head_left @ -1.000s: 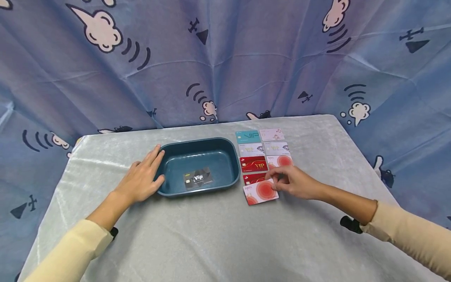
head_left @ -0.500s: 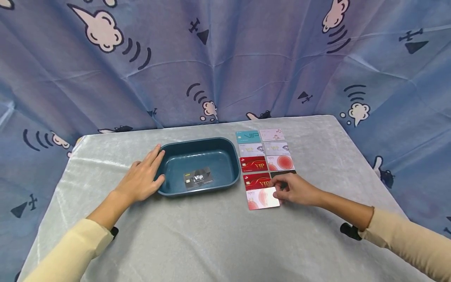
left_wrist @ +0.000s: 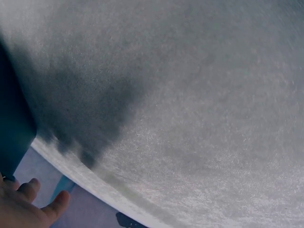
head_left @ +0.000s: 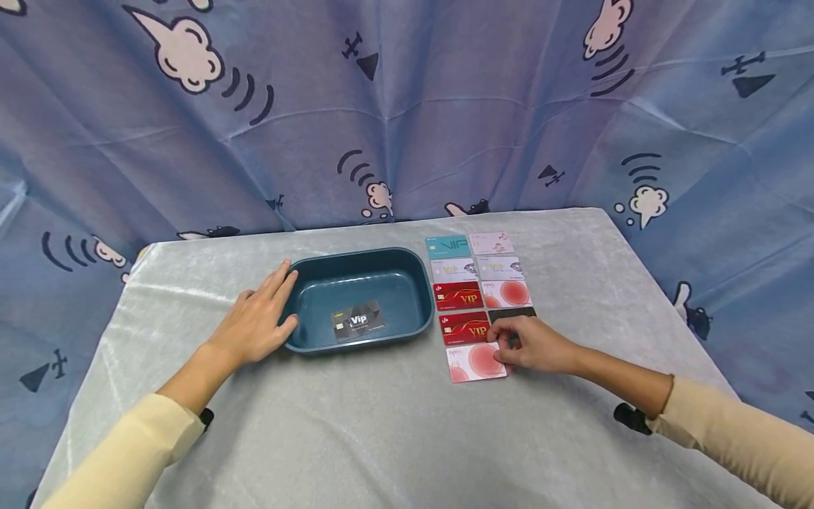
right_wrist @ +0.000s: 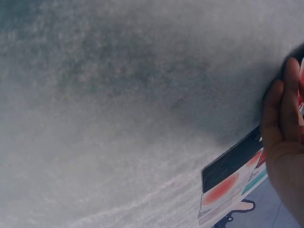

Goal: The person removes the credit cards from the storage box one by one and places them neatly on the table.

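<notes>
My right hand [head_left: 535, 344] pinches the right edge of a white card with red circles [head_left: 469, 363], low over the cloth at the near end of the left card column. Just beyond it lies a red VIP card [head_left: 463, 328]. A black card [head_left: 511, 313] shows beyond my right fingers, partly hidden by the hand; in the right wrist view this dark card [right_wrist: 232, 160] lies beside the hand. My left hand [head_left: 257, 322] rests with extended fingers on the left rim of a dark teal tray [head_left: 425, 297]. Inside the tray lies a black Vip card [head_left: 358, 322].
Other cards form two columns right of the tray: a teal VIP card [head_left: 447, 246], a pink card [head_left: 490, 243], white VIP cards [head_left: 499, 268], another red VIP card [head_left: 458, 296] and another red-circle card [head_left: 505, 293]. A patterned curtain [head_left: 407, 120] hangs behind the cloth-covered table [head_left: 356, 431].
My right hand has moved slightly nearer with the red-circle card, which now lies straighter below the red VIP card. The black card has come into sight. My left hand has not moved.
</notes>
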`<move>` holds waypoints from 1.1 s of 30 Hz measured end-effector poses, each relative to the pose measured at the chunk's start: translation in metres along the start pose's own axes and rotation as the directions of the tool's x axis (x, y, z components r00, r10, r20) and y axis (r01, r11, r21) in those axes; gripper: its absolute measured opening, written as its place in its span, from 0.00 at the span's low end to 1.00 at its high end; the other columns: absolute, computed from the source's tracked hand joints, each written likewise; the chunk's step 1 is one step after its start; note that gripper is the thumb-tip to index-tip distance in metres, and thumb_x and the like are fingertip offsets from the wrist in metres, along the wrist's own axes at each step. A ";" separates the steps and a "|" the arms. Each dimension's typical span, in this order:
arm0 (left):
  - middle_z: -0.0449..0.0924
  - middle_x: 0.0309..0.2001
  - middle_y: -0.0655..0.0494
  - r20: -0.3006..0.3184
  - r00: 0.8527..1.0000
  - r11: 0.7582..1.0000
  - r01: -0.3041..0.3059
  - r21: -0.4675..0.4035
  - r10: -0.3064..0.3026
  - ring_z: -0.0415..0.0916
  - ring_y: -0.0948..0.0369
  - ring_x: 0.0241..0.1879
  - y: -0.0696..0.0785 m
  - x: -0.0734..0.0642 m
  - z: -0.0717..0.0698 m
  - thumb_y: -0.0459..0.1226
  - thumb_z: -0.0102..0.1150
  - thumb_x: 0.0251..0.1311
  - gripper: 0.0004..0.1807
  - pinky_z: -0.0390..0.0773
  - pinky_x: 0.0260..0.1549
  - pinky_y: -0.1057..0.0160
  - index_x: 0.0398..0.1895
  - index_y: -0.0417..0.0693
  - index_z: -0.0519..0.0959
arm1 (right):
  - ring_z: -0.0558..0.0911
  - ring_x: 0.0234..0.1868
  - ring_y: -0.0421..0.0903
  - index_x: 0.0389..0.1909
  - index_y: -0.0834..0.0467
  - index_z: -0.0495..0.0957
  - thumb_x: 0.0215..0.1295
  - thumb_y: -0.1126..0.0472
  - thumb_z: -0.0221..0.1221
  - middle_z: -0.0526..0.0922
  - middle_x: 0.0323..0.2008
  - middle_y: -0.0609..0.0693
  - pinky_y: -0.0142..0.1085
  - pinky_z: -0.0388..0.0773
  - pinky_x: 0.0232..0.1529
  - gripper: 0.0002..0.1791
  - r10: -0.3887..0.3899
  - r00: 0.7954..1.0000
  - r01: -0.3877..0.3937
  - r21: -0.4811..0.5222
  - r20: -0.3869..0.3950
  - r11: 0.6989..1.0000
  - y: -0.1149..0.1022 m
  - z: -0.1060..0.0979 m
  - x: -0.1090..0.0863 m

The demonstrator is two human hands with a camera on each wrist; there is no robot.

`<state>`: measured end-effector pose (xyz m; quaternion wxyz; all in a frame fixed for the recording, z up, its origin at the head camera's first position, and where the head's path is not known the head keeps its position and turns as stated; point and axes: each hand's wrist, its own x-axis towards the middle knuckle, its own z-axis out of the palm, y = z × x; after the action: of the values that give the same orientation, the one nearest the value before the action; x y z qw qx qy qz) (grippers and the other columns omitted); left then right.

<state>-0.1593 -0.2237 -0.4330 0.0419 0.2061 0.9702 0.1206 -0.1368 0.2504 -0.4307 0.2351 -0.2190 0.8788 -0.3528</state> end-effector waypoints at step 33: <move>0.40 0.80 0.43 -0.005 1.000 1.000 -0.009 -0.002 0.009 0.47 0.44 0.76 -0.001 0.000 -0.001 0.45 0.47 0.68 0.41 0.60 0.60 0.35 0.78 0.36 0.48 | 0.88 0.39 0.57 0.60 0.68 0.72 0.68 0.61 0.62 0.84 0.49 0.62 0.45 0.85 0.37 0.24 -0.089 0.995 0.096 0.206 -0.043 0.974 -0.115 -0.032 0.128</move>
<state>-0.1603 -0.2250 -0.4325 0.0393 0.2100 0.9693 0.1220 -0.2314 0.1212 -0.3605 0.2252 -0.2281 0.8297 -0.4570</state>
